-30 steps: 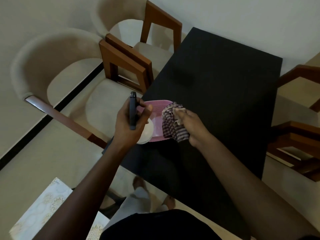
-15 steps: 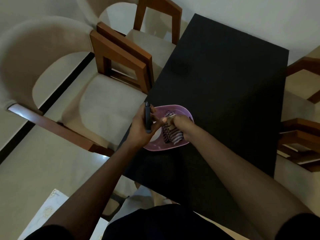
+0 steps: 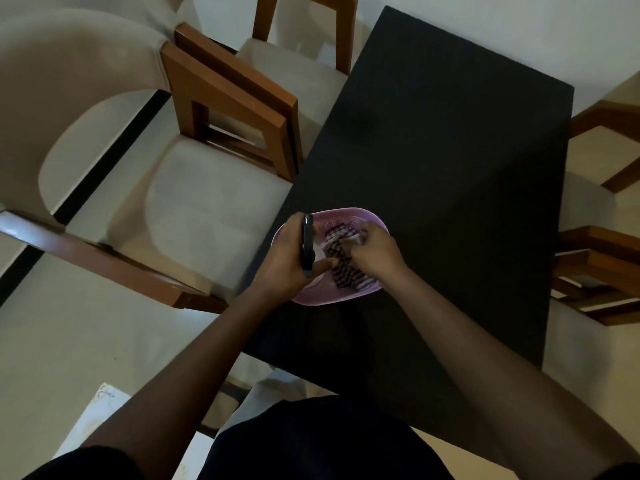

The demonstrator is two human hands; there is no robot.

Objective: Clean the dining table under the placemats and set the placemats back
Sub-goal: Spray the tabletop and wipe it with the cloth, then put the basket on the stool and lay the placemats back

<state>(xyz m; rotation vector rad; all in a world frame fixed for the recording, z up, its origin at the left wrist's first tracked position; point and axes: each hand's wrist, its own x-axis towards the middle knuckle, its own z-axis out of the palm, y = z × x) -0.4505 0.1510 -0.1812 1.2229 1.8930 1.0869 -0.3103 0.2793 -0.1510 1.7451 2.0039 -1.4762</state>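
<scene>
A pink perforated basket (image 3: 346,216) sits on the black dining table (image 3: 450,150) near its left edge. Inside it lies a checked cloth (image 3: 343,268), and my right hand (image 3: 375,252) grips that cloth over the basket. My left hand (image 3: 285,261) holds a slim black object (image 3: 307,244) upright at the basket's left rim. Something white (image 3: 318,252) shows in the basket behind that object. No placemat lies on the tabletop.
Two beige upholstered chairs with brown wooden arms (image 3: 221,109) stand along the table's left side. More wooden chair frames (image 3: 595,271) stand at the right. A pale patterned sheet (image 3: 100,410) lies at lower left. My legs are at the table's near end.
My right hand has lowered the checked cloth into the basket. My left hand with the black object has stayed at the basket's rim. The camera has moved closer over the table.
</scene>
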